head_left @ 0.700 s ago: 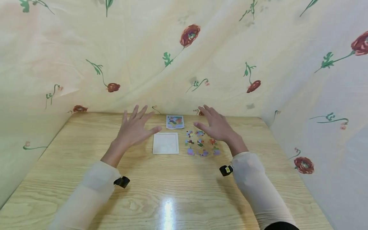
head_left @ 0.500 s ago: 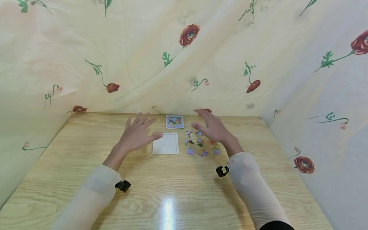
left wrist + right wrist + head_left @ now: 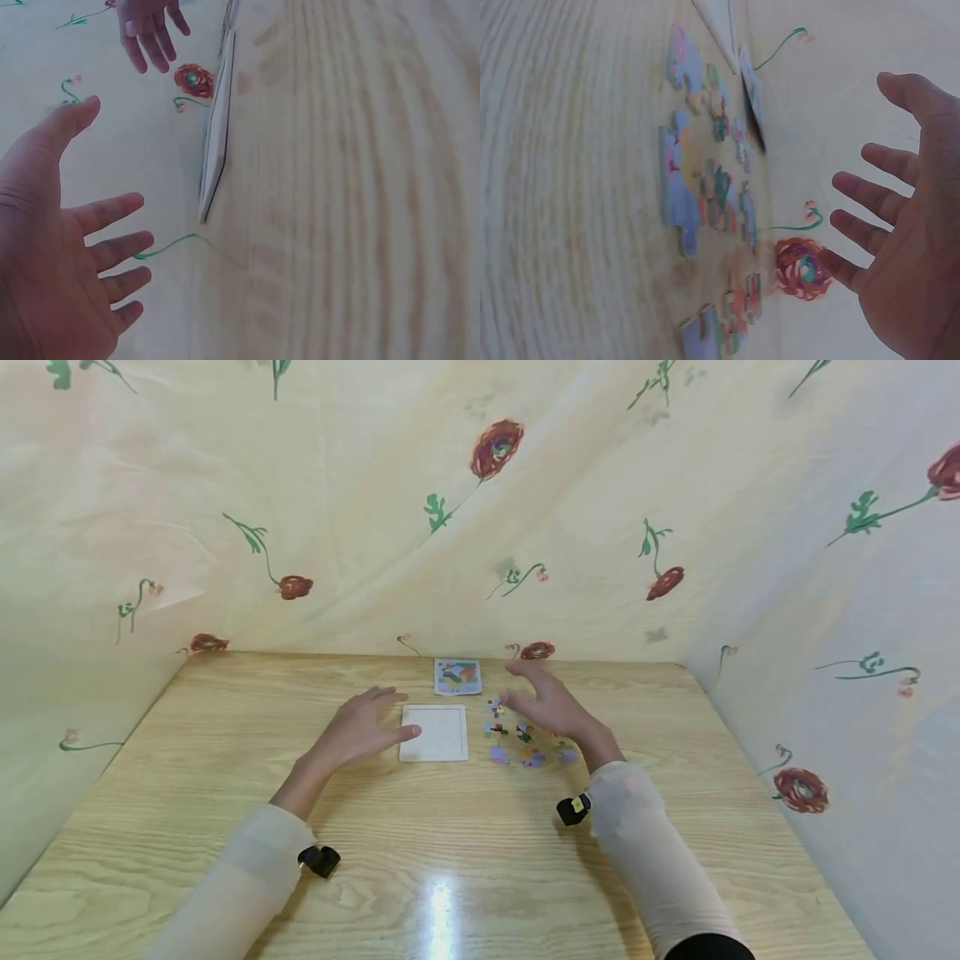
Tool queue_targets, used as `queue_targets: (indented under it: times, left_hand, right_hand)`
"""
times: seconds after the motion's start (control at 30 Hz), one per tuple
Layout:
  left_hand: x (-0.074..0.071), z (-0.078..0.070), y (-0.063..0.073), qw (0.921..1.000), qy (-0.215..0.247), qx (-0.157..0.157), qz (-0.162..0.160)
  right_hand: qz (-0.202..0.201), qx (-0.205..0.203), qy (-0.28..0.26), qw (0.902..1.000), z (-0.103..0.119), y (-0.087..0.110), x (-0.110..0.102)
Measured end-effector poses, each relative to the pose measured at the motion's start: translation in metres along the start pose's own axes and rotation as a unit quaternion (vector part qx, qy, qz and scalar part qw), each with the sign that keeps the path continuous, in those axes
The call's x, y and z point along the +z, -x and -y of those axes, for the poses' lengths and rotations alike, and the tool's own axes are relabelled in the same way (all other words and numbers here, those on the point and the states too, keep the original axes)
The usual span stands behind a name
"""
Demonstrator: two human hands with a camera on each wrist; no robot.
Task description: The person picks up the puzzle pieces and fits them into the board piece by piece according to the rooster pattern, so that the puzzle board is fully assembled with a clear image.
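Observation:
My left hand (image 3: 358,728), fingers spread and holding nothing, hovers at the left edge of a white puzzle tray (image 3: 442,735). In the left wrist view the tray (image 3: 217,135) lies flat, apart from the fingers. Over the loose jigsaw pieces (image 3: 498,753) hovers my right hand (image 3: 553,703), also bare, thumb and fingers apart. It hides some of the pieces in the head view. The right wrist view shows several pieces (image 3: 676,180) on the table, purple, orange and green, clear of the fingers. A small picture card (image 3: 458,677) of coloured shapes lies behind the tray.
The wooden table (image 3: 405,852) ends at a flowered cloth (image 3: 360,510) hanging behind and at both sides. A black wrist camera (image 3: 320,861) sits on the left sleeve, another black camera (image 3: 573,809) on the right sleeve.
Both hands have come down closer to the table and nearer the body. The right hand has also shifted slightly left. Tray, pieces and card have stayed put.

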State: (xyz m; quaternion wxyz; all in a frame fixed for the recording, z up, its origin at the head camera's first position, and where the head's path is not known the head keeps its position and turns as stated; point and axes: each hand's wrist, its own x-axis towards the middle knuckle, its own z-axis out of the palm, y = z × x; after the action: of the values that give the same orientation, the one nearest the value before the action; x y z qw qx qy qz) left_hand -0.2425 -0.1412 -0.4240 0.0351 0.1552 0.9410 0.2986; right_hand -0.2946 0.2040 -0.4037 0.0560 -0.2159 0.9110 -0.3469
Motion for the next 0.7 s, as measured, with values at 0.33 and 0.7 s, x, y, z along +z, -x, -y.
queue_targets:
  times: [0.33, 0.7]
  left_hand:
    - [0.007, 0.017, 0.002, 0.9956, 0.087, -0.015, 0.033]
    - [0.014, 0.032, 0.003, 0.9916, 0.122, 0.006, 0.041]
  right_hand:
    - [0.006, 0.026, -0.014, 0.9995, -0.029, -0.009, 0.009]
    - [0.018, 0.025, -0.031, 0.999, -0.04, -0.017, 0.019]
